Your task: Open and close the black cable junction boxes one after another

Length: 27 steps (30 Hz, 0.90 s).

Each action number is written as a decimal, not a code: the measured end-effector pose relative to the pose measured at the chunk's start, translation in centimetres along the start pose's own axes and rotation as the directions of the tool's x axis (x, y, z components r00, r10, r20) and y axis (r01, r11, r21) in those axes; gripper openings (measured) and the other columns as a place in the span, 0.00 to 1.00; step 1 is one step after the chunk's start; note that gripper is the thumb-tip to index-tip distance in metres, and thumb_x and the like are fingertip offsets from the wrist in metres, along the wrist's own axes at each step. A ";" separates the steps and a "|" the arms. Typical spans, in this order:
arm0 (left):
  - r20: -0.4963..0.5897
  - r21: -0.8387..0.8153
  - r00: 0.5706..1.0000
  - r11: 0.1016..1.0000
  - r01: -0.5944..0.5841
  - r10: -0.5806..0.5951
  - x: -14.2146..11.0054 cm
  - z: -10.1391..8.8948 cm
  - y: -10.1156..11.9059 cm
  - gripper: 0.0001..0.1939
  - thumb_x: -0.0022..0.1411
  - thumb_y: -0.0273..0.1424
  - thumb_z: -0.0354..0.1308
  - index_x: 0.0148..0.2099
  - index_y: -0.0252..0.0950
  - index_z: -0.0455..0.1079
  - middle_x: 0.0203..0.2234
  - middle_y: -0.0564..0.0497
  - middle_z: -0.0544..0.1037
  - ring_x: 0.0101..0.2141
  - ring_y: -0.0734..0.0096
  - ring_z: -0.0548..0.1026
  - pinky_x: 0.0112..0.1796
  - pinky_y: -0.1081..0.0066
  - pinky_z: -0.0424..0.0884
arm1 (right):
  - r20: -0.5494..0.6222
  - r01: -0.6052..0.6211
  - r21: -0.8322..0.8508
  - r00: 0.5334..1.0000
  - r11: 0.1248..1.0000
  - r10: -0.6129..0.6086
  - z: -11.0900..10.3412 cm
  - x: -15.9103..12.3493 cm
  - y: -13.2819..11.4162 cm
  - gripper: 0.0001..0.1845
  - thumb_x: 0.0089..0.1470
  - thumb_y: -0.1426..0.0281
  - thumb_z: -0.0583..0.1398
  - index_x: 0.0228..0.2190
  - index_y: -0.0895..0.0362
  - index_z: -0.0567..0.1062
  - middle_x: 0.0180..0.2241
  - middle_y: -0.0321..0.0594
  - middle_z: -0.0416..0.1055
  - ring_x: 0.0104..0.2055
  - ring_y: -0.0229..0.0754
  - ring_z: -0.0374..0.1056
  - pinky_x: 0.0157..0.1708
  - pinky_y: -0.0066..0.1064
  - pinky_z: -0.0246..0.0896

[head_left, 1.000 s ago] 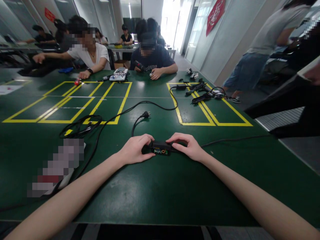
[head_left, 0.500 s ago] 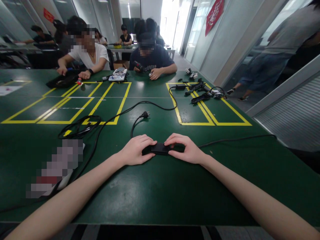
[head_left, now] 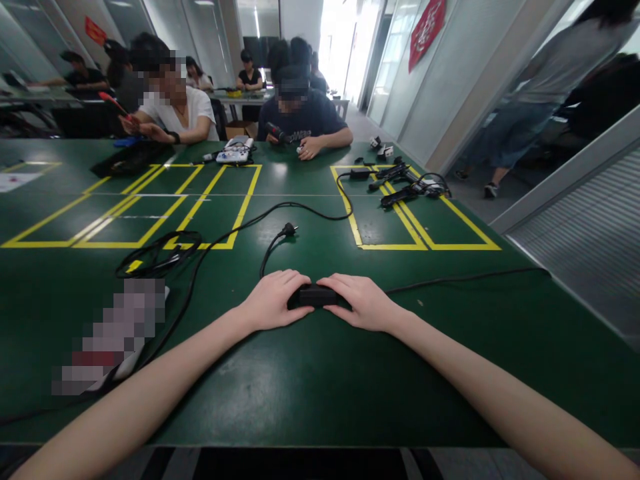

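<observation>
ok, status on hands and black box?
Left hand and right hand: gripping opposite ends of black box. No open side showing. Plug beyond, clear of hands.

Just the one view here, set on the wearer's head, looking forward and down across the green tabletop (head_left: 320, 393) from its near edge, left hand (head_left: 273, 300) and right hand (head_left: 363, 303) close below mid-frame, the red banner (head_left: 427, 33) far off up top!

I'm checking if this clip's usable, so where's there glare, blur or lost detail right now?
Head view: pale glare on the green tabletop below the left hand, bright opening behind washed out; head view: person at far right looks soft, black case beside the right hand shows little detail.
</observation>
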<state>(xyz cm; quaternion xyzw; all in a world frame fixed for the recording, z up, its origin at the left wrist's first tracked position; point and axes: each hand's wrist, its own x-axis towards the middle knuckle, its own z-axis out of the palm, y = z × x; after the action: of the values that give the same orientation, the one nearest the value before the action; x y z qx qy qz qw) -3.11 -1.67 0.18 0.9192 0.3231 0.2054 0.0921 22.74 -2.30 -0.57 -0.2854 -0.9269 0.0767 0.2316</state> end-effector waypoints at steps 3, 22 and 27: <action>0.004 0.034 0.999 0.999 -0.036 0.036 0.0 0.2 -0.2 0.10 0.70 0.36 0.55 0.47 0.36 0.70 0.36 0.47 0.78 0.38 0.62 0.77 0.39 0.65 0.72 | 0.035 -0.022 0.002 0.999 1.000 0.022 -0.1 0.0 -0.1 0.17 0.67 0.67 0.58 0.55 0.58 0.70 0.45 0.49 0.77 0.44 0.48 0.76 0.41 0.37 0.72; -0.007 0.124 0.992 0.984 -0.127 0.129 0.1 0.0 0.1 0.16 0.74 0.42 0.53 0.46 0.35 0.72 0.34 0.48 0.80 0.35 0.63 0.76 0.36 0.66 0.69 | 0.063 -0.021 -0.109 0.998 0.994 0.028 -0.1 -0.3 -0.2 0.21 0.69 0.59 0.57 0.57 0.58 0.71 0.43 0.46 0.77 0.38 0.45 0.76 0.35 0.31 0.66; -0.026 0.141 0.991 0.982 -0.126 0.131 0.1 0.1 0.0 0.19 0.75 0.46 0.51 0.50 0.35 0.72 0.37 0.46 0.81 0.37 0.62 0.78 0.38 0.66 0.71 | 0.054 -0.035 -0.090 0.998 0.995 0.040 -0.1 -0.3 -0.1 0.20 0.70 0.59 0.56 0.56 0.57 0.72 0.43 0.46 0.78 0.38 0.44 0.76 0.35 0.32 0.66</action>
<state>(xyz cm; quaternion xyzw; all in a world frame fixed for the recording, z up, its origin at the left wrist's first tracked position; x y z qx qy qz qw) -3.02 -1.64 0.10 0.9386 0.2780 0.2041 0.0086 22.95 -2.60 -0.54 -0.3103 -0.9300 0.0477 0.1913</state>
